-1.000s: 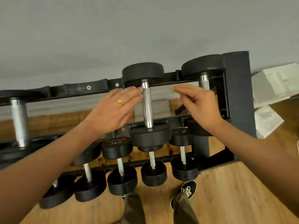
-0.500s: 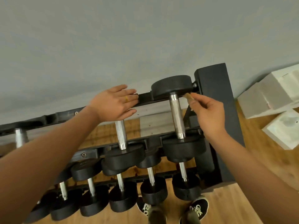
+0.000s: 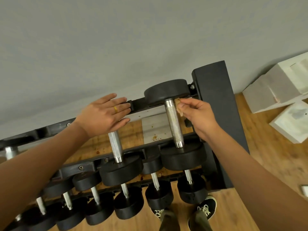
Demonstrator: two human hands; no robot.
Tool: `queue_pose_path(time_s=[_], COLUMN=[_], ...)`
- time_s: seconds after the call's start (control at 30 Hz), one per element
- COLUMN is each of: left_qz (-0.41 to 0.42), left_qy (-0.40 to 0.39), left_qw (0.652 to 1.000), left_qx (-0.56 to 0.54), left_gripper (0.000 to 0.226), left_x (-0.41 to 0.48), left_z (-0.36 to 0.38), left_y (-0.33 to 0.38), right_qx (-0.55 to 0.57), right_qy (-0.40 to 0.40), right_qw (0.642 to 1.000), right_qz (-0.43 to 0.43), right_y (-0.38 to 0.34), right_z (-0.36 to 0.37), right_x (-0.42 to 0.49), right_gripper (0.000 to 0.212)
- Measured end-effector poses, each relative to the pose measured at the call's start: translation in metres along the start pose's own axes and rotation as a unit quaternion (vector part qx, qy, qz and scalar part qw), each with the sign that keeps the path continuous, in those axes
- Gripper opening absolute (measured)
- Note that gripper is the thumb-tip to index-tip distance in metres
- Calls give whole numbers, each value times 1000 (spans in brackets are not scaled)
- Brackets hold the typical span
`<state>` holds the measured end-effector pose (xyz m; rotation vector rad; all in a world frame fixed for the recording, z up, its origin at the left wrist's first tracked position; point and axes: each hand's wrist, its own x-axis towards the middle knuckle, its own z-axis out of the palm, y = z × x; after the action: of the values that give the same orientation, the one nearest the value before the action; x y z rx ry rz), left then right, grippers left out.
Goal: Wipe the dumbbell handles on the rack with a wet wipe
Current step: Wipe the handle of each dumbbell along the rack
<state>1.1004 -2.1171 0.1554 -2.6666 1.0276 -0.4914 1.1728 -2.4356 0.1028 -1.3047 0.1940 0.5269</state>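
Tan and crumpled, the wipe is pinched in the right hand, seemingly touching the top of the end dumbbell's steel handle — its wiping looks barely begun. The left hand lies flat, fingers straight, over the rack back rail — several lower handles probably remain.

Soft, even indoor light with faint shadows; sharp centre, wide-angle bending and slight blur at edges.
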Motion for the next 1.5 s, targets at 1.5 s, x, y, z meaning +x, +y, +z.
queue_pose_path(time_s=[1.5], left_qz=[10], left_qy=[4], left_qw=[1000], left_qx=[13], left_gripper=[27], left_x=[0], left_z=[4], left_y=[-1], right_qx=[-260], right_qy=[-74], right_qw=[956], right_qz=[-111], right_y=[10], right_z=[-22], right_x=[-36], right_gripper=[27])
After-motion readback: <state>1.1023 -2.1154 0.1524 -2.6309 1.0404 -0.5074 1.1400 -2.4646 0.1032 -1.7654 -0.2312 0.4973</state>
